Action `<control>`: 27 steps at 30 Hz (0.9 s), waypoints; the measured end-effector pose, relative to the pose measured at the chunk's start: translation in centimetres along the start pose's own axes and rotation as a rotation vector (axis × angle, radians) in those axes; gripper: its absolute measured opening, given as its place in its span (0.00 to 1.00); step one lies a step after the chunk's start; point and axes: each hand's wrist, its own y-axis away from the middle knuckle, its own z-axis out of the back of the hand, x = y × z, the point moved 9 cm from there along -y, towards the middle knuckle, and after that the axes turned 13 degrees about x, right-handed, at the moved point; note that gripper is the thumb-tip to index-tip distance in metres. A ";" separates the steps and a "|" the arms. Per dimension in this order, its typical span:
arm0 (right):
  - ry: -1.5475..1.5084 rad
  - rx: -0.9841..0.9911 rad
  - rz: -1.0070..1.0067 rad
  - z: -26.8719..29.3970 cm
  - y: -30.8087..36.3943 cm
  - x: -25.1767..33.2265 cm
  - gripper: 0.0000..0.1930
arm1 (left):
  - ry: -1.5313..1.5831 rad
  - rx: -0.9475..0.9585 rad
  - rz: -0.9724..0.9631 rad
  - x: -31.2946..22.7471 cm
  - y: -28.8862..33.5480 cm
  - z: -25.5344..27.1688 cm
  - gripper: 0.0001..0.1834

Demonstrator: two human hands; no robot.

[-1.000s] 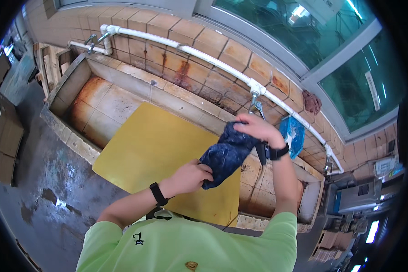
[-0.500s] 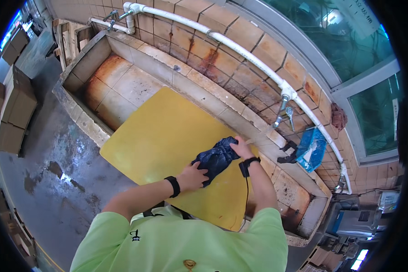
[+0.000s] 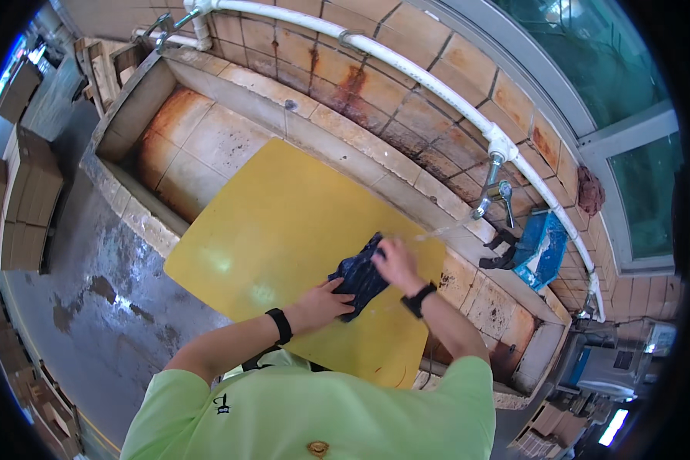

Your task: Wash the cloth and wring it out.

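A wet, crumpled dark blue cloth (image 3: 359,285) lies on a yellow board (image 3: 261,222) that rests across a tiled trough sink. My left hand (image 3: 322,305) grips the cloth's lower left side, fingers and thumb pressed onto it. At the upper right end, my right hand (image 3: 395,264) has its fingers curled over the cloth's edge; the fingertips are partly hidden. Both wrists wear black bands. Beyond my right hand, a thin stream of water runs from a metal tap (image 3: 492,188) toward the board's far right edge.
The stained trough sink (image 3: 142,218) extends left and right beneath the board. A white pipe (image 3: 406,67) runs along the tiled wall. A blue container (image 3: 540,247) hangs right of the tap, with a dark cloth (image 3: 501,249) beside it. Cardboard boxes (image 3: 31,199) stand on the left floor.
My right hand has drawn nearer to my left, and the cloth now looks shorter and more gathered between them. My left hand stays at its lower side. The view has shifted slightly.
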 end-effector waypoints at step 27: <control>-0.246 0.157 0.123 -1.8 2.8 6.5 0.10 | 0.200 0.204 0.047 -0.3 -1.0 0.0 0.23</control>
